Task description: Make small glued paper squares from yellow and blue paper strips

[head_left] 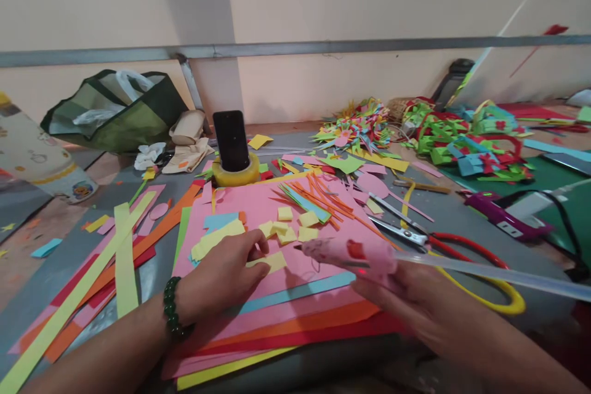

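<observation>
My right hand is wrapped around a pink hot glue gun. Its dark nozzle points left, and a long clear glue stick sticks out of its back. My left hand, with a dark green bead bracelet at the wrist, has thumb and fingers curled together on a pale yellow paper piece. Small yellow paper squares lie just beyond the nozzle. Beneath both hands is a stack of coloured sheets, pink on top, with a blue strip across it.
Red-and-yellow-handled scissors lie open on the right, near a purple power strip. A phone stands in a yellow tape roll. Long paper strips cross on the left; finished paper baskets crowd the back right.
</observation>
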{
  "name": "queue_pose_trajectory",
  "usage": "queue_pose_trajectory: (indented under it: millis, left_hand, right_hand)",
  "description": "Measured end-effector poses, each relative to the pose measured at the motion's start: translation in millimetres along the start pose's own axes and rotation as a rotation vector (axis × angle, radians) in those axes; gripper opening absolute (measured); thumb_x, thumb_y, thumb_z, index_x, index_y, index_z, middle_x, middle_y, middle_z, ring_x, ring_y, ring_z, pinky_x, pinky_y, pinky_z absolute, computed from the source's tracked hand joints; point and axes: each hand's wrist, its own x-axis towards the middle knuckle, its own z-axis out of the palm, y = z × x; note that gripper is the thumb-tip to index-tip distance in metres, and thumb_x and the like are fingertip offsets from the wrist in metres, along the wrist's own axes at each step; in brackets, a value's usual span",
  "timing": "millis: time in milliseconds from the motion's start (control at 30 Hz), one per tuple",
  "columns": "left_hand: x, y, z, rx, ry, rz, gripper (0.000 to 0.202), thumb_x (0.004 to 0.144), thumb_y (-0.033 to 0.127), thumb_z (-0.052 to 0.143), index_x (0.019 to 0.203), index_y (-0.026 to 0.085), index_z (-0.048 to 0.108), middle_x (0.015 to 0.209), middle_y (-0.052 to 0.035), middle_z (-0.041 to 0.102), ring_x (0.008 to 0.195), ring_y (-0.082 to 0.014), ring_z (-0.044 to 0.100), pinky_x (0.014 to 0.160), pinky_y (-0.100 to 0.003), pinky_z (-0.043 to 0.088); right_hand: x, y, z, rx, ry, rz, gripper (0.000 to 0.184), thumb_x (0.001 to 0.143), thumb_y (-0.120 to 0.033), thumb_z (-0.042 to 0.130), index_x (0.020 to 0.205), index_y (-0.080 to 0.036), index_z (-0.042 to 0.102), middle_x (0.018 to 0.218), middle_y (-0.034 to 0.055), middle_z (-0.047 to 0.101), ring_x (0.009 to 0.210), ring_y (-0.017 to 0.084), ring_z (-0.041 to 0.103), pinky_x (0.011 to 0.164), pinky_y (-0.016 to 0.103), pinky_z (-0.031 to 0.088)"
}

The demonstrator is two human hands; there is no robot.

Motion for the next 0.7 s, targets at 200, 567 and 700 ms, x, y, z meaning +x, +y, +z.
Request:
queue_pose_trajectory:
  millis: [200, 567, 700]
  left_hand:
    - [1.8, -5.3, 4.6, -0.032, 0.018, 0.000, 0.010, 0.072, 0.019, 0.051, 0.082, 0.022, 0.050, 0.066, 0.0038, 0.056, 0.060, -0.0132, 0.048, 0.053, -0.024, 0.028]
    - [0.5, -4.0, 5.4, -0.065, 0.030, 0.006, 0.009, 0.073, 0.018, 0.048, 0.081, 0.021, 0.051, 0.064, 0.0026, 0.056, 0.059, -0.0136, 0.049, 0.053, -0.024, 0.027]
    - [-0.4, -4.3, 6.5, -0.065, 0.036, 0.005, 0.010, 0.073, 0.017, 0.048, 0.082, 0.021, 0.051, 0.063, 0.0028, 0.055, 0.059, -0.0137, 0.048, 0.052, -0.024, 0.026]
  right_hand:
    - [22.6, -26.8, 3.6, -0.041, -0.220, -0.074, 0.043, 0.093, -0.051, 0.033, 0.068, -0.020, 0.049, 0.064, -0.0008, 0.057, 0.056, 0.012, 0.049, 0.054, 0.025, 0.037]
    - [18.6, -18.8, 8.5, 0.001, -0.082, -0.167, 0.040, 0.090, -0.050, 0.041, 0.064, -0.020, 0.048, 0.057, -0.0007, 0.053, 0.049, 0.012, 0.048, 0.047, 0.025, 0.037]
    - [19.6, -21.5, 5.7, 0.030, -0.070, -0.210, 0.036, 0.090, -0.045, 0.043, 0.064, -0.021, 0.051, 0.056, -0.0006, 0.055, 0.047, 0.012, 0.049, 0.046, 0.025, 0.038]
